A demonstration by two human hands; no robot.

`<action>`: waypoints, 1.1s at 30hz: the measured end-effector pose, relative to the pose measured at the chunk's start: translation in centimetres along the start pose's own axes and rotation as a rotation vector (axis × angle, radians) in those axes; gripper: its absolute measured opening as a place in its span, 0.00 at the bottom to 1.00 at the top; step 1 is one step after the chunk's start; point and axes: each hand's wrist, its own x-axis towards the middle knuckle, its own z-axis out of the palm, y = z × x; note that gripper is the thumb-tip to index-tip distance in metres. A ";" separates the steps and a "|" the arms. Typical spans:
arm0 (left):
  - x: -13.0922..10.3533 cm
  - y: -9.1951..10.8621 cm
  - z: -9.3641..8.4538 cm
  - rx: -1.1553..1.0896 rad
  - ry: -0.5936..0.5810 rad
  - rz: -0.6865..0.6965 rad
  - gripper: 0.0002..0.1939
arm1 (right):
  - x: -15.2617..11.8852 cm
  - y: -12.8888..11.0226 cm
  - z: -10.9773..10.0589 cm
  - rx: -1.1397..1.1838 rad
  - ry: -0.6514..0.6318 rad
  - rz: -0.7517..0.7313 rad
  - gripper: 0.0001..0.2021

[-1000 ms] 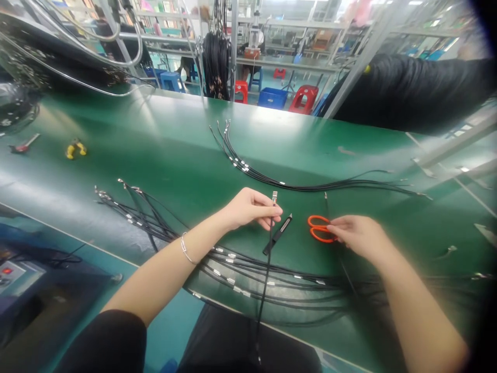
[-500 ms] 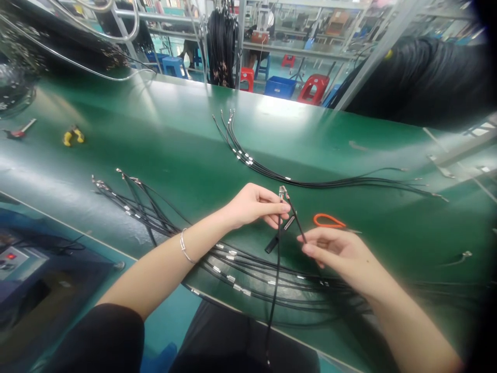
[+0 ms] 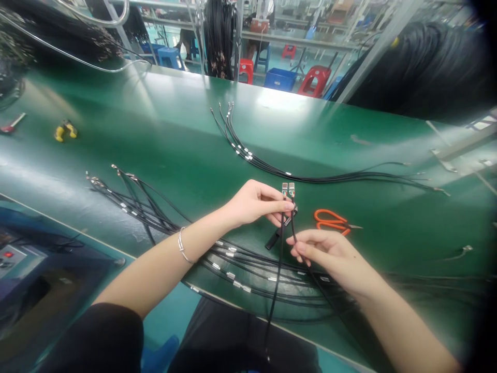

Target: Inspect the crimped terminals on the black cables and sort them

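Note:
Two black cables (image 3: 280,259) with metal connectors (image 3: 288,189) at their upper ends stand side by side in my left hand (image 3: 261,204), pinched between thumb and fingers just below the connectors. Lower down, my right hand (image 3: 324,254) pinches the right-hand one of these cables. The left one hangs down past the table's front edge. Behind the hands lies a black, narrow object (image 3: 274,239), partly covered, whose kind I cannot make out. Orange-handled scissors (image 3: 332,220) rest on the table just beyond my right hand.
A bundle of black cables with white labels (image 3: 233,280) runs along the front of the green table (image 3: 171,134). Another cable bundle (image 3: 310,180) lies farther back. Yellow-handled pliers (image 3: 65,130) and a red tool (image 3: 11,124) are at left. Thick black cable masses hang behind, near metal posts.
The two connectors, crossed and turned before, now sit upright side by side. My right hand has shifted slightly left along its cable. The view has moved a little, showing more of the scissors.

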 end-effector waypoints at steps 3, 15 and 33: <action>0.0 -0.1 0.1 0.005 0.005 0.006 0.11 | 0.1 0.1 0.2 0.002 0.003 0.000 0.12; -1.1 -0.7 2.0 0.104 -0.144 -0.162 0.15 | 0.6 -0.4 -0.4 0.081 0.341 -0.215 0.15; -1.8 -1.0 3.7 0.057 -0.256 -0.343 0.09 | -0.2 -0.9 0.2 0.157 0.304 -0.159 0.22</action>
